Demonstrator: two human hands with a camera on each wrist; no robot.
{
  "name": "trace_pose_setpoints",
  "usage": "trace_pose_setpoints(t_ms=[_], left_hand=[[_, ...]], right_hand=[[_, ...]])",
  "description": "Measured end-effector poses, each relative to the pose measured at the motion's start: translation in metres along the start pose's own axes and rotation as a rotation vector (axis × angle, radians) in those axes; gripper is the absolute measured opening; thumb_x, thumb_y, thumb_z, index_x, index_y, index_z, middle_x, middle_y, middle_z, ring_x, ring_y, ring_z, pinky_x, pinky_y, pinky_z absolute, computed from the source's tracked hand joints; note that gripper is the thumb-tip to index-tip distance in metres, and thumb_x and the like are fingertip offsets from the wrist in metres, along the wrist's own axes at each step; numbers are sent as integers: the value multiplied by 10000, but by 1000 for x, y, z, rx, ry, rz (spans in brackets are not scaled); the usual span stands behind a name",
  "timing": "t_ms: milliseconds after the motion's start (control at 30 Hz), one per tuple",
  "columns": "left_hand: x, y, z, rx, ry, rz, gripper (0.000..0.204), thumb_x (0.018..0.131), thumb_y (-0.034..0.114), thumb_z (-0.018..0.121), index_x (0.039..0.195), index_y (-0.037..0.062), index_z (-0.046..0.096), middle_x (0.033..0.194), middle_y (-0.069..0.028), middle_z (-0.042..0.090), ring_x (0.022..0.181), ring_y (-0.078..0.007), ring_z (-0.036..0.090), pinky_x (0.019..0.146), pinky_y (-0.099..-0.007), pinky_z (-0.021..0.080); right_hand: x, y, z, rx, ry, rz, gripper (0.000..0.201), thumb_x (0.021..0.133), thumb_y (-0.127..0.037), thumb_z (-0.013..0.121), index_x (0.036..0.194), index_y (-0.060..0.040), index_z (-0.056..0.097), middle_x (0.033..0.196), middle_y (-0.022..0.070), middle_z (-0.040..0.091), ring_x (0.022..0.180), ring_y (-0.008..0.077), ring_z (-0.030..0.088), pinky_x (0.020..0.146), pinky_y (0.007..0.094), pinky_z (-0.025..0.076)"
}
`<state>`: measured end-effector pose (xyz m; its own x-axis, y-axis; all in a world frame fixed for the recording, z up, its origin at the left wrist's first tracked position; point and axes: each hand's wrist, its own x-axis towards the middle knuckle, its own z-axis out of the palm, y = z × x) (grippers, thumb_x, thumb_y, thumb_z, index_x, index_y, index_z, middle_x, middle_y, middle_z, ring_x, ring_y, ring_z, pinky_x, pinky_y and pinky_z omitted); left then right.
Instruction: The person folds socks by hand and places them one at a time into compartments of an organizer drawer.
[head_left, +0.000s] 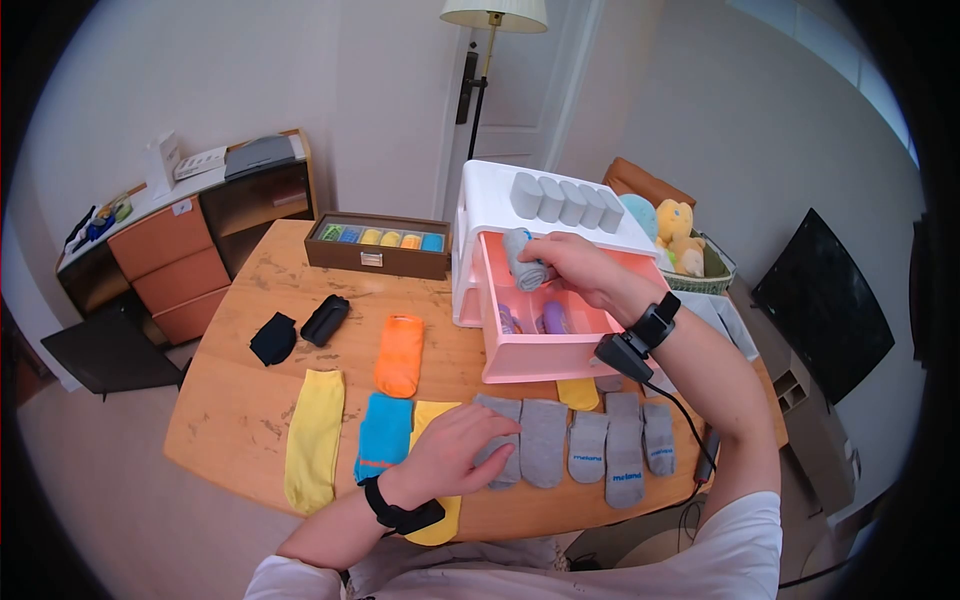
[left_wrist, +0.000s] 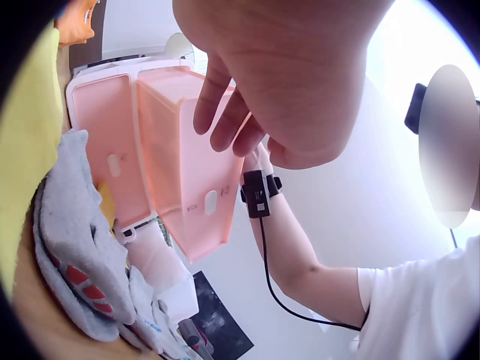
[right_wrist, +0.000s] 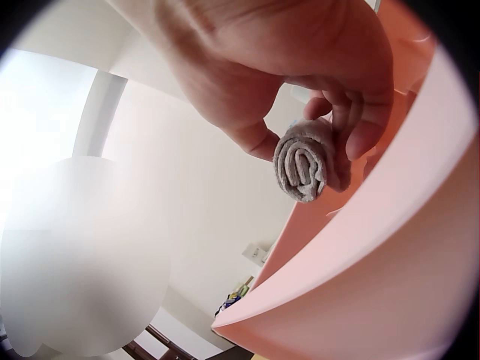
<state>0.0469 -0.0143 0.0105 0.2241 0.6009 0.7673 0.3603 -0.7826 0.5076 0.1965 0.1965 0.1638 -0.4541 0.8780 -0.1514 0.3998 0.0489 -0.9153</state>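
My right hand [head_left: 578,265] pinches a rolled grey sock [head_left: 527,268] between thumb and fingers, over the pulled-out pink drawer [head_left: 545,352]. The roll's spiral end faces the camera in the right wrist view, where the grey sock [right_wrist: 301,166] sits at the fingertips. Inside the drawer, purple rolled items [head_left: 553,317] lie on either side of a divider. My left hand [head_left: 458,455] hovers with loose fingers and nothing in its grasp, overlapping a yellow sock [head_left: 432,520] and the edge of a flat grey sock [head_left: 497,408]. More flat grey socks [head_left: 543,445] line the table to its right.
A white cabinet [head_left: 462,270] bears several grey rolls [head_left: 560,203] on top. Left of it stands a brown box [head_left: 400,262] with coloured rolls. Orange [head_left: 400,355], blue [head_left: 383,430], yellow [head_left: 314,440] and black socks [head_left: 273,340] lie about. Behind is a toy basket [head_left: 705,275].
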Motion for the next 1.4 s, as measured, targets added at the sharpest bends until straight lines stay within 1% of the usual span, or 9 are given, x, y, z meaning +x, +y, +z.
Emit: trace_pose_setpoints(t_ms=[267,500,600,667,867,967,1100,1267,1400], left_hand=[[-1,-1,-2,75,-22,-41,208,853,27,734,1049,56,674,924,-112,682,793,-317,650,683,-397,510],[-1,-3,-2,65,-66,-51,202,849,-3,720,1040,44,677,907,-129,678,792,-322,651,696,-391,511],[-5,-4,1,140,21,-64,302,869,-23,703,1158,26,629,905,-127,676,812,-286,664,751,-368,523],[-10,-8,6,50,187,-166,466,865,3,727,1306,6,579,998,-124,681,847,-258,673,776,-352,540],[-5,-6,3,86,86,-318,649,905,-33,672,1496,16,410,1167,-149,638,1006,-225,646,924,-347,519],[1,-1,2,128,48,-337,653,904,-33,672,1500,15,409,1221,-155,626,1032,-228,637,943,-356,516],[-2,-9,6,222,14,-255,650,884,22,720,1476,-4,454,1220,-186,634,1037,-272,651,916,-380,531],[-3,-11,7,199,199,-403,622,931,19,685,1490,0,413,1340,-173,599,1213,-282,620,1031,-384,489],[-2,-14,6,123,117,-487,596,939,30,689,1472,-6,425,1343,-189,608,1213,-288,634,1016,-384,501]], right_hand=[[16,7,-7,-81,71,1,352,841,-337,723,960,-8,690,832,64,648,683,125,546,586,282,421],[9,-6,-42,-162,-46,-12,244,887,-326,710,920,-86,690,833,11,627,699,89,539,596,268,432],[-4,-9,-57,-207,-10,-10,279,884,-335,714,945,-65,685,839,20,631,711,98,551,614,267,457],[-12,0,-65,-279,25,-6,299,882,-341,716,971,-57,683,851,25,635,717,106,560,622,266,469],[-59,19,-78,-408,64,-41,272,874,-290,752,884,-92,565,865,28,607,775,109,586,639,254,489],[-76,33,-82,-358,152,14,306,867,-246,770,848,-101,501,843,10,565,775,94,561,634,247,472],[-83,57,-84,-514,293,-95,331,818,-304,760,897,-57,555,829,48,593,741,131,584,647,286,488],[-85,68,-83,-548,359,-237,344,820,-307,749,904,-45,544,822,73,599,760,161,588,691,309,493],[-94,66,-75,-592,331,-227,346,823,-306,739,919,-38,543,832,102,609,779,188,603,714,329,502]])
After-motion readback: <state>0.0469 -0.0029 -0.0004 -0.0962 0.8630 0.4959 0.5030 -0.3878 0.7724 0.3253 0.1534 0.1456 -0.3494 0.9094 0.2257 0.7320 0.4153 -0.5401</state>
